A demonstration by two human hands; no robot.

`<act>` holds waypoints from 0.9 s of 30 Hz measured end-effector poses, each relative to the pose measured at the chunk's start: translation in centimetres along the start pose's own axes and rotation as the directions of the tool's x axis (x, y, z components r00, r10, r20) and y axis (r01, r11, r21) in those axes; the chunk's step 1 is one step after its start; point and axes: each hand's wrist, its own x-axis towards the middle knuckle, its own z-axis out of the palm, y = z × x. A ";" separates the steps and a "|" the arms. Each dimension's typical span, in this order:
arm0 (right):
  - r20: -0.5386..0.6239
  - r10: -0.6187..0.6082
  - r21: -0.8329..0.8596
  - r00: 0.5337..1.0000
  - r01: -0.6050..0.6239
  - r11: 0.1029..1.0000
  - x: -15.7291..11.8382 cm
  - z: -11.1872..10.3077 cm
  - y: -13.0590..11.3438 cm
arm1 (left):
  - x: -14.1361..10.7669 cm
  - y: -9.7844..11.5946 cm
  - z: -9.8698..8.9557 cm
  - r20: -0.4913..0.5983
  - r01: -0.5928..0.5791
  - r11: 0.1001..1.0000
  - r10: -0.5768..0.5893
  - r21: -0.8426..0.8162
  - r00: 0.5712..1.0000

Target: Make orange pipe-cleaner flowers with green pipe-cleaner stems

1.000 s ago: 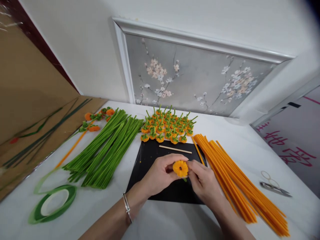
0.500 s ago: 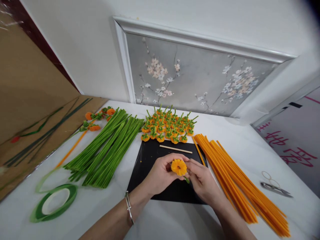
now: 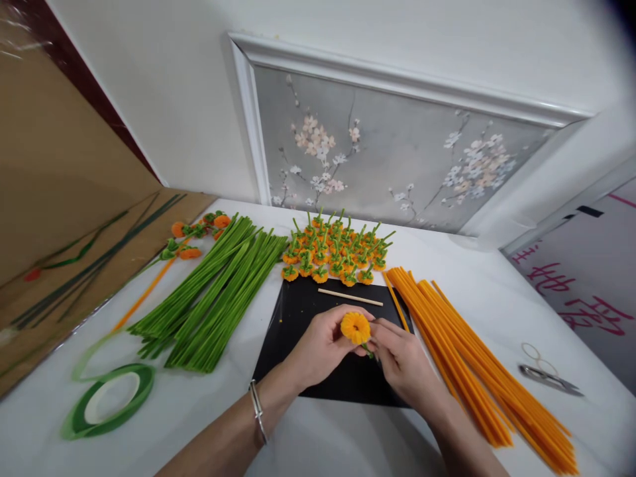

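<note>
- In the head view, a round yellow-orange fuzzy flower head with a dark centre [image 3: 355, 328] is held above a black flat mat [image 3: 278, 358], its face turned toward the camera.
- The flower head is pinched by the left hand [image 3: 318, 348], with thumb and fingers closed about its side; a silver metal bracelet [image 3: 258, 411] is worn on that wrist.
- The fingers of the right hand [image 3: 405, 361] are curled at the flower head's right edge; whether they are closed on anything cannot be told.
- A small green fuzzy piece [image 3: 368, 350] is seen just below the flower head, between the hands.
- A pale thin wooden stick [image 3: 350, 297] is laid on the mat, beyond the hands.
- The mat is flanked by long green fuzzy stems [image 3: 213, 291] on the left and long orange fuzzy stems [image 3: 462, 358] on the right.
</note>
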 end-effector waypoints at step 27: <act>0.015 -0.040 -0.055 0.999 0.040 0.998 -0.3 0.4 -0.2 | 0.0 0.5 -0.9 0.028 0.043 0.997 -0.041 -0.066 0.999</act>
